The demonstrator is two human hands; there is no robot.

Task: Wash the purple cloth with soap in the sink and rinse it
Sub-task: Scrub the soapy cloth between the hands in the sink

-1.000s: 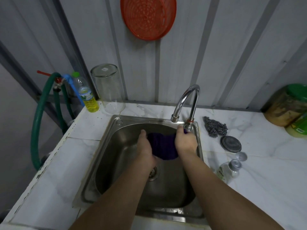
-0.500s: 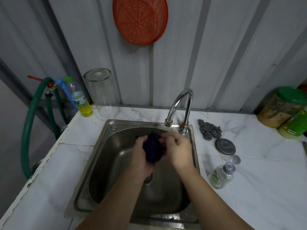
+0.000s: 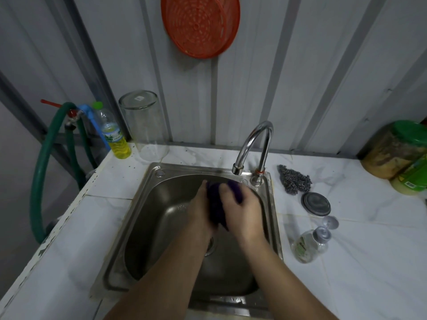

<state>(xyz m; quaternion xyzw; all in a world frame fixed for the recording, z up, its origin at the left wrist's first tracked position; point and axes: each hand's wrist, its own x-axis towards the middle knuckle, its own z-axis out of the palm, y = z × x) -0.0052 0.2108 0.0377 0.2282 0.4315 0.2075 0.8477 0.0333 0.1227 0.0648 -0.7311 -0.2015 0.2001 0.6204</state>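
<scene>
Ok so we've got the purple cloth bunched up btwn both hands over the sink, left hand and right hand both clenched on it, just below/in front of the faucet spout, no water seen.

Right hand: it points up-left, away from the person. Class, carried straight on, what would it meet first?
The right hand already grips the purple cloth; beyond it, probably the sink's back wall, though depth is unclear.
</scene>
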